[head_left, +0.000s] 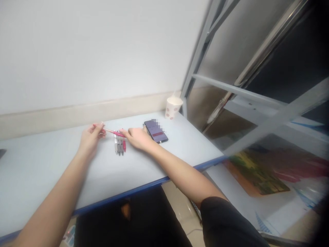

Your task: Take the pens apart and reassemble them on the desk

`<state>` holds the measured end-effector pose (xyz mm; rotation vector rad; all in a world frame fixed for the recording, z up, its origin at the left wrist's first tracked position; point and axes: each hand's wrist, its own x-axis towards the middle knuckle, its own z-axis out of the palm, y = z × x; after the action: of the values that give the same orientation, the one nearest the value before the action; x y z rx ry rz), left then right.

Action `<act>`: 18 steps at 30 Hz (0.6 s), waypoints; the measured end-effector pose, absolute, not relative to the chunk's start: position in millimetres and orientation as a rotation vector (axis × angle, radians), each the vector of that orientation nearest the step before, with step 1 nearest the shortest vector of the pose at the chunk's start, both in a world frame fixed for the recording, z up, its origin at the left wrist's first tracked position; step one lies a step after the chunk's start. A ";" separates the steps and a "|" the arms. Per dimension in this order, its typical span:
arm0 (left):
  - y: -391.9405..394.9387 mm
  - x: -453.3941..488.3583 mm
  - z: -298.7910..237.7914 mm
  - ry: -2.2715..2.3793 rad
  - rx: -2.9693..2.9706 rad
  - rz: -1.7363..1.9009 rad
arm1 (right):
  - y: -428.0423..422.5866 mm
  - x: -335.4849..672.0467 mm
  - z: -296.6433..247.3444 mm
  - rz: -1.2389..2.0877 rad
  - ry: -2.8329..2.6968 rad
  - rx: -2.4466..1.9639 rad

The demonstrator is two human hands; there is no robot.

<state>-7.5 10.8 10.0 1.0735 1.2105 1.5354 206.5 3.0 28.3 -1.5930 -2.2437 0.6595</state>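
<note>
Both my hands hold one pink pen (113, 132) just above the pale table (51, 171). My left hand (91, 136) pinches its left end, and my right hand (136, 136) grips its right end with closed fingers. Under the pen, three more pens (119, 145) lie side by side on the table, two grey and one red. A dark phone (155, 131) with a lit screen lies right beside my right hand.
A white paper cup (173, 108) with red marks stands by the wall at the table's far right corner. A grey metal frame (203, 41) rises right of the table. A colourful mat (257, 175) lies lower right. The table has a blue front edge (144, 187).
</note>
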 end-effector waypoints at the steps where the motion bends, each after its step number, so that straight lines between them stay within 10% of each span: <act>1: 10.8 -7.4 10.3 1.213 1.071 1.529 | 3.1 206.7 28.6 0.680 -2.237 -1.616; 18: 14.4 -12.0 5.4 1.235 1.111 1.492 | 0.0 206.3 32.8 0.671 -2.258 -1.632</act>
<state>-12.0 14.4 5.4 1.1108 1.2348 1.4916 206.3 0.0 32.8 -1.6322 -2.2581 0.6713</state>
